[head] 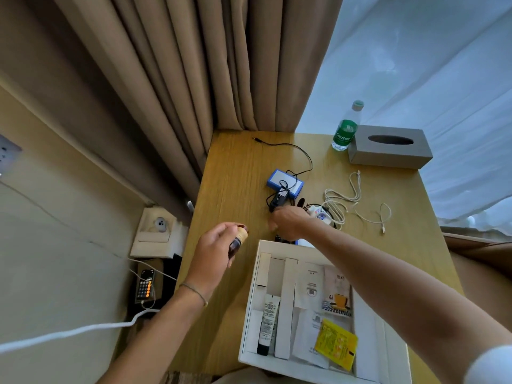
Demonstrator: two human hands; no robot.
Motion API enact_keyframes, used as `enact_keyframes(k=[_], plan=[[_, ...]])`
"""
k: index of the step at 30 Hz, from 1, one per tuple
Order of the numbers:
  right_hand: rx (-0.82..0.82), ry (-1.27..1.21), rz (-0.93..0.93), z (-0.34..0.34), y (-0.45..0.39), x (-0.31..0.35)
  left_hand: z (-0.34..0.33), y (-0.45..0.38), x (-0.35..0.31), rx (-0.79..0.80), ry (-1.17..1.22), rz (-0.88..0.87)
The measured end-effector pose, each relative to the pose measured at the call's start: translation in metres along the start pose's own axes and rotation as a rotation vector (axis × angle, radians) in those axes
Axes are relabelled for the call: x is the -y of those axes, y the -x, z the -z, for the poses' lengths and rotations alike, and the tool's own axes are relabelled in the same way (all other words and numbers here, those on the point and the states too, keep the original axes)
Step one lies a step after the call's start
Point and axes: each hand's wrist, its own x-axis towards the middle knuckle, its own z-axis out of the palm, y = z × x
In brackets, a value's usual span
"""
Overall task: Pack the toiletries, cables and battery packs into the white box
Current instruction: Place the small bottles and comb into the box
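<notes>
- Brown bottle [237, 243] w/ tan label sits in left hand [213, 250], fingers curled round it, hovering over the wood desk [235, 176] at abt 9 o'clock of the white box [250, 297].
- Right hand [291, 221] reaches to 12 o'clock of the box, over black items by the blue battery pack [285, 184]; can't tell if it grips anything — fingers face away.
- White cable [352, 200] lies loose at 3 o'clock of the pack, not yet packed.
- Risk: black cable [293, 156] drapes over the pack; lifting one could drag the other off.
- Risk: box already holds a tube [268, 322] + sachets; bottle may not fit a slot.
- Hidden: things under right hand; box's near corner cut off.
</notes>
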Motion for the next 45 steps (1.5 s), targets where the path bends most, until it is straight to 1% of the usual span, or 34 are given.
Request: enact_keyframes(k=[3,7,9,11,14,16,18,20,22,26,28,33,36,38,41,45], plan=[[0.052,0.143,0.085,-0.010,-0.012,-0.002,0.007,0.011,0.004,0.000,-0.010,0.005],[0.048,0.267,0.112,-0.021,-0.019,-0.005,0.014,0.020,0.011,-0.018,-0.029,0.026],[0.040,0.262,0.110,-0.025,-0.019,-0.006,0.015,0.024,0.015,-0.029,-0.031,0.023],[0.010,0.189,0.083,-0.025,-0.018,-0.007,0.014,0.028,0.020,-0.032,-0.041,0.021],[-0.085,-0.028,-0.024,-0.010,-0.009,-0.004,0.010,0.031,0.023,-0.021,-0.034,0.031],[-0.197,-0.199,-0.060,0.004,0.004,0.000,0.007,0.031,0.024,-0.012,-0.008,0.045],[-0.305,-0.459,-0.088,0.016,0.027,0.007,0.003,0.030,0.025,0.000,0.035,0.064],[-0.363,-0.772,-0.106,0.021,0.056,0.018,0.001,0.028,0.028,0.014,0.081,0.088],[-0.363,-0.990,-0.102,0.019,0.084,0.029,-0.001,0.027,0.032,0.013,0.092,0.104],[-0.274,-1.179,-0.125,-0.011,0.120,0.043,-0.002,0.023,0.039,-0.007,0.085,0.104],[-0.256,-1.142,-0.201,-0.034,0.126,0.045,-0.003,0.021,0.041,-0.017,0.085,0.102],[-0.274,-0.996,-0.373,-0.077,0.113,0.049,-0.003,0.019,0.041,-0.003,0.096,0.095],[-0.339,-0.844,-0.340,-0.088,0.107,0.058,-0.002,0.022,0.040,-0.011,0.097,0.073],[-0.352,-0.785,-0.320,-0.094,0.102,0.065,-0.002,0.024,0.039,-0.013,0.099,0.062],[-0.354,-0.672,-0.344,-0.097,0.093,0.072,0.000,0.028,0.038,-0.009,0.085,0.060],[-0.362,-0.652,-0.379,-0.100,0.087,0.075,0.002,0.032,0.036,-0.015,0.071,0.061]])
